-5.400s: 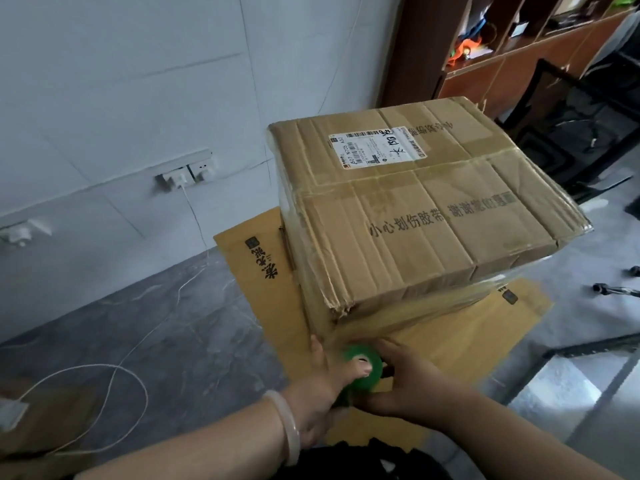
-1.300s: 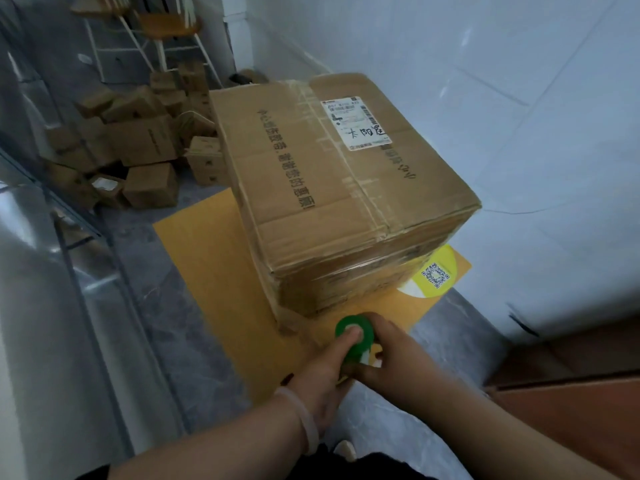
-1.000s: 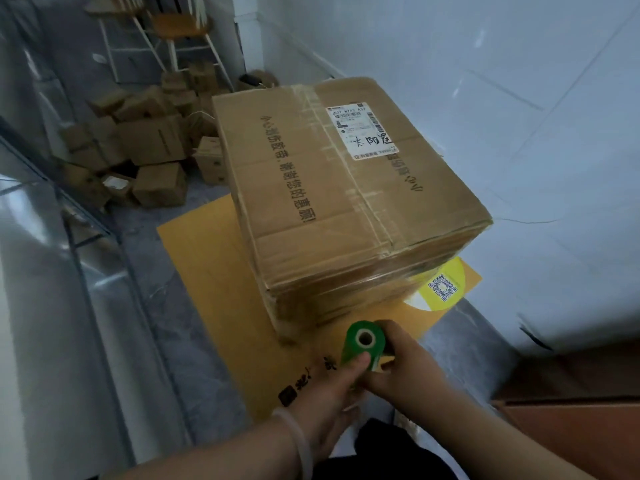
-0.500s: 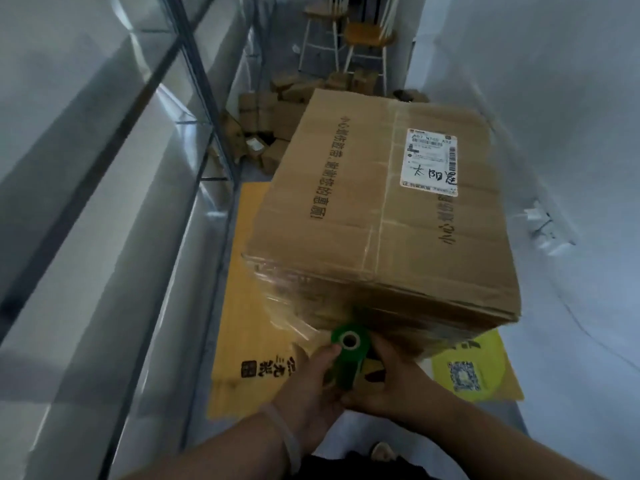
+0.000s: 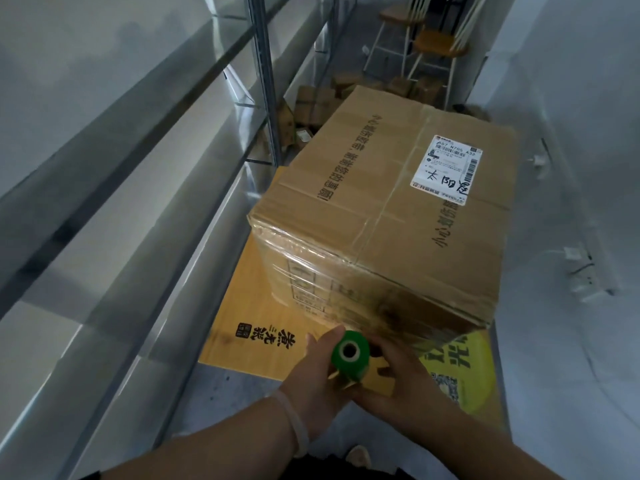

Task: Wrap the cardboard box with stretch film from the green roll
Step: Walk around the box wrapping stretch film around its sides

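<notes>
A large cardboard box (image 5: 388,209) with a white shipping label stands on a flattened yellow carton (image 5: 249,306) on the floor. Clear stretch film clings to the box's near side and lower edge. The green roll (image 5: 349,358) is upright just in front of the box's near bottom edge. My left hand (image 5: 318,372) grips the roll from the left, with the thumb up beside its top. From the right, my right hand (image 5: 398,382) holds the same roll. Film stretches from the roll to the box's lower right corner.
A glass partition with a metal frame (image 5: 138,174) runs close along the left. A white wall with sockets (image 5: 585,271) is on the right. Small cardboard boxes (image 5: 311,105) and wooden stools (image 5: 436,43) stand beyond the big box.
I have walked round the box, so the view has swung from its wall side to this end. Both hands carried the roll along the bottom edge, laying film.
</notes>
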A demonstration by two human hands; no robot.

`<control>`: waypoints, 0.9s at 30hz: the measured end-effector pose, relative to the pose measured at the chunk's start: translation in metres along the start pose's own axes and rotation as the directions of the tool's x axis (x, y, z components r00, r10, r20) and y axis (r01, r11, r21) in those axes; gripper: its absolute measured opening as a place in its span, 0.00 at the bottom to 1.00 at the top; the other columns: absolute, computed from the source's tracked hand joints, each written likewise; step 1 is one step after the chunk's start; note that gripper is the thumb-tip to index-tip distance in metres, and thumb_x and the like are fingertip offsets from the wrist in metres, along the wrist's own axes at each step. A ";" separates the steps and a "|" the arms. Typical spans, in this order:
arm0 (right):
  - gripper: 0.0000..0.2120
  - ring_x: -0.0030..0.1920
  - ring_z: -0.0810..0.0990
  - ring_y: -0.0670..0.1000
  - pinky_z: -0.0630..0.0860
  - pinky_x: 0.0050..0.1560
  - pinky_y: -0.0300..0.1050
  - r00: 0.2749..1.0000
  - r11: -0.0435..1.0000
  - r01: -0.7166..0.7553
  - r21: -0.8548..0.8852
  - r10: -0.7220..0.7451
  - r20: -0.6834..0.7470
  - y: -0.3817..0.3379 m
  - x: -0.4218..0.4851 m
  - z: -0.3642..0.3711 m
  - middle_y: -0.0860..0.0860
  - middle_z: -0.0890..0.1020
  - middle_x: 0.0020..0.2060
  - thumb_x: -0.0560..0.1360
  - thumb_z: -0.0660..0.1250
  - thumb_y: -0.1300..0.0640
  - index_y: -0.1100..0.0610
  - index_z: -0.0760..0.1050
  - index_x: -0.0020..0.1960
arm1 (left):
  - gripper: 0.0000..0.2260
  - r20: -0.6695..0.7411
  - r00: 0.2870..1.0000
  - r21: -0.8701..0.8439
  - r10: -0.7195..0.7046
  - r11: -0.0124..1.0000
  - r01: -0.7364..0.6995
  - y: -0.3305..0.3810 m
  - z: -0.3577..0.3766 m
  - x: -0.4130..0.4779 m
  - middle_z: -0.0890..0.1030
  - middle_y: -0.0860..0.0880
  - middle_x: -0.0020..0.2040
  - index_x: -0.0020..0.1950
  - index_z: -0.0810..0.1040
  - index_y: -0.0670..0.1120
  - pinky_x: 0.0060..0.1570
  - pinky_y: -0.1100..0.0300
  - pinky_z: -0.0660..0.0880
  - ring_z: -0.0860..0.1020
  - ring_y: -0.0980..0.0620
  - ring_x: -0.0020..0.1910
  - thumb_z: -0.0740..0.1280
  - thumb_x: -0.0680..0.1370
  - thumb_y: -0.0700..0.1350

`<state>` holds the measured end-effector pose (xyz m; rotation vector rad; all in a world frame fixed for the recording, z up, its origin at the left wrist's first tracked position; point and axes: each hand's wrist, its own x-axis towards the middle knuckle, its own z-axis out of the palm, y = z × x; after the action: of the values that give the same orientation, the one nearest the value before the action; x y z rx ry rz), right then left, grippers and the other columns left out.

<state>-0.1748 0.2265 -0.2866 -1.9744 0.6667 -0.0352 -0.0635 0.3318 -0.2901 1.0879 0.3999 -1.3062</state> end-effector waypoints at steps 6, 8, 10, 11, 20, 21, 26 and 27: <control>0.26 0.59 0.73 0.34 0.72 0.58 0.34 0.999 1.000 -0.028 0.014 0.028 -0.042 0.002 -0.008 0.002 0.39 0.76 0.57 0.66 0.75 0.51 0.40 0.66 0.58 | 0.70 0.065 0.997 0.086 -0.035 0.996 0.030 -0.008 -0.002 0.007 0.83 0.40 0.53 0.82 0.50 0.51 0.39 0.55 0.80 0.83 0.45 0.44 0.85 0.47 0.57; 0.29 0.59 0.72 0.32 0.71 0.57 0.33 0.999 0.998 0.026 -0.061 -0.028 -0.042 -0.003 -0.008 0.004 0.35 0.75 0.57 0.67 0.75 0.51 0.37 0.65 0.61 | 0.67 0.062 0.997 0.093 -0.048 0.995 0.042 -0.006 -0.004 0.008 0.81 0.39 0.61 0.81 0.51 0.53 0.44 0.53 0.81 0.82 0.43 0.53 0.85 0.49 0.58; 0.30 0.57 0.69 0.28 0.68 0.55 0.27 0.995 0.987 0.090 -0.136 -0.094 -0.021 -0.008 -0.009 0.005 0.28 0.71 0.55 0.68 0.74 0.50 0.30 0.63 0.60 | 0.64 0.057 0.998 0.095 -0.042 0.995 0.036 -0.006 -0.004 0.009 0.79 0.40 0.65 0.81 0.51 0.54 0.45 0.54 0.81 0.81 0.43 0.57 0.84 0.52 0.57; 0.28 0.56 0.68 0.26 0.68 0.53 0.27 0.993 0.981 0.111 -0.161 -0.114 -0.009 -0.009 -0.008 0.005 0.26 0.70 0.53 0.68 0.74 0.49 0.29 0.63 0.58 | 0.63 0.052 0.998 0.099 -0.032 0.995 0.027 -0.007 -0.003 0.008 0.79 0.40 0.65 0.81 0.51 0.55 0.45 0.54 0.81 0.81 0.43 0.56 0.83 0.53 0.57; 0.25 0.48 0.79 0.39 0.78 0.48 0.42 0.980 0.974 0.145 -0.173 -0.117 0.161 0.018 0.002 -0.028 0.39 0.79 0.49 0.64 0.73 0.40 0.43 0.65 0.55 | 0.48 -0.037 0.998 0.055 0.049 0.997 -0.047 -0.039 0.021 0.005 0.70 0.41 0.70 0.78 0.39 0.66 0.58 0.43 0.76 0.79 0.38 0.57 0.71 0.76 0.39; 0.27 0.51 0.77 0.34 0.77 0.51 0.38 0.961 0.966 0.188 -0.175 -0.144 0.237 0.020 0.002 -0.035 0.34 0.77 0.52 0.64 0.72 0.39 0.39 0.63 0.58 | 0.48 -0.069 0.996 0.035 0.053 0.998 -0.051 -0.044 0.022 0.004 0.69 0.40 0.72 0.78 0.40 0.66 0.56 0.44 0.76 0.78 0.38 0.59 0.71 0.76 0.39; 0.32 0.61 0.71 0.34 0.71 0.58 0.32 0.818 0.941 0.277 -0.194 -0.125 0.561 0.031 0.007 -0.075 0.36 0.72 0.61 0.65 0.72 0.44 0.30 0.59 0.62 | 0.62 -0.153 0.983 -0.006 0.097 0.995 -0.099 -0.074 0.035 0.000 0.65 0.39 0.75 0.79 0.39 0.64 0.60 0.46 0.72 0.72 0.36 0.67 0.80 0.61 0.39; 0.31 0.62 0.71 0.35 0.73 0.60 0.38 0.806 0.937 0.282 -0.205 -0.116 0.581 0.034 0.008 -0.080 0.38 0.72 0.62 0.65 0.71 0.43 0.32 0.60 0.62 | 0.62 -0.169 0.978 0.000 0.124 0.992 -0.125 -0.079 0.040 0.002 0.68 0.40 0.72 0.79 0.39 0.64 0.58 0.48 0.72 0.74 0.38 0.62 0.78 0.60 0.41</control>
<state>-0.2075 0.1459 -0.2780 -2.1723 0.0673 0.5272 -0.1471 0.3073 -0.3045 1.2003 0.4570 -1.1040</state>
